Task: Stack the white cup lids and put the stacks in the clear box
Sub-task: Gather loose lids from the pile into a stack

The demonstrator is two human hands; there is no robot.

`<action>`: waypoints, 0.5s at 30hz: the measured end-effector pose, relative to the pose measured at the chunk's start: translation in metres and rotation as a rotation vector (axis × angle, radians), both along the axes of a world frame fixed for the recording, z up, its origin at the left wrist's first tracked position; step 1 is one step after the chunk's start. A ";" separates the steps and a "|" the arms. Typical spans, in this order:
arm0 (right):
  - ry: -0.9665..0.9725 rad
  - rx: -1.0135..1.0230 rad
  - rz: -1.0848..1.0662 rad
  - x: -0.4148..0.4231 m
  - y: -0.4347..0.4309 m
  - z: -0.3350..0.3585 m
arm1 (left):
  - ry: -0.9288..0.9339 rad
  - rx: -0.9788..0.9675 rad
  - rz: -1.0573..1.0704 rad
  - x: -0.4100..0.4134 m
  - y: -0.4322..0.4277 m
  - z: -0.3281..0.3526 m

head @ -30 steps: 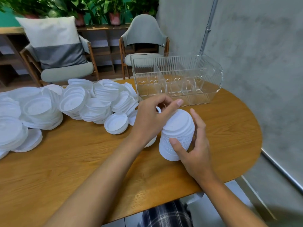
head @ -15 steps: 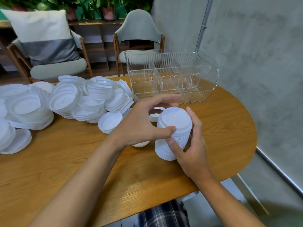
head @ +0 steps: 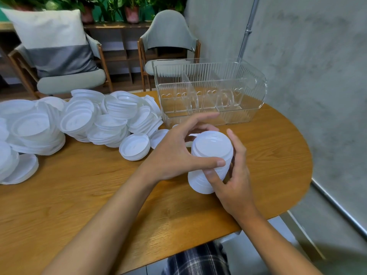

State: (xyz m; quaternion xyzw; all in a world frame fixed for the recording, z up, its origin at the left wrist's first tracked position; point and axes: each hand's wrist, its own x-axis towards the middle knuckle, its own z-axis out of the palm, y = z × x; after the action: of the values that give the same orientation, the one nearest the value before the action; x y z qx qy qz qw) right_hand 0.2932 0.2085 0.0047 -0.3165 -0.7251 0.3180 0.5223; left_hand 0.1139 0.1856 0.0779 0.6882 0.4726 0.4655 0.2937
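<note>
Lid stack (head: 213, 144) sits clasped between your curled left hand (head: 174, 153) and right hand (head: 234, 183), probably being squared for the box (head: 238, 108).

Bare forearms (head: 111, 225); dark plaid cloth (head: 196, 261) with pale lines covers the lap.

Before you lies an oval wooden table (head: 79, 195), with a grey concrete wall (head: 317, 66) and its metal pipe (head: 247, 30) to your right. Beyond stand two cushioned wooden chairs (head: 170, 36), one bearing a white-and-grey pillow (head: 53, 40), and potted plants (head: 130, 12) atop a shelf (head: 123, 48).
</note>
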 end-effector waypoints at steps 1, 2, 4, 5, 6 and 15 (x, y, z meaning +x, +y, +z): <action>-0.005 0.004 0.007 0.000 0.000 0.000 | -0.001 -0.004 0.000 0.000 -0.001 0.000; -0.004 0.007 0.017 0.000 0.000 0.000 | 0.001 -0.009 0.001 0.000 -0.001 0.000; 0.005 -0.001 0.038 0.000 0.000 0.000 | 0.023 -0.023 0.006 0.001 -0.002 0.000; 0.009 -0.007 0.047 0.000 0.000 0.000 | 0.039 -0.034 0.010 0.001 -0.001 0.001; 0.012 -0.012 0.056 -0.001 -0.001 0.001 | 0.055 -0.045 0.014 0.001 -0.001 0.002; 0.016 -0.026 0.062 -0.002 -0.005 0.004 | 0.099 -0.080 0.012 0.003 -0.004 0.001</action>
State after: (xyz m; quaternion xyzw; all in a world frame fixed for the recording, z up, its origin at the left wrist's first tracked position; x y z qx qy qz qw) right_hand 0.2910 0.2035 0.0085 -0.2981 -0.7263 0.3460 0.5137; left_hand 0.1172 0.1821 0.0785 0.6955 0.5088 0.4133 0.2943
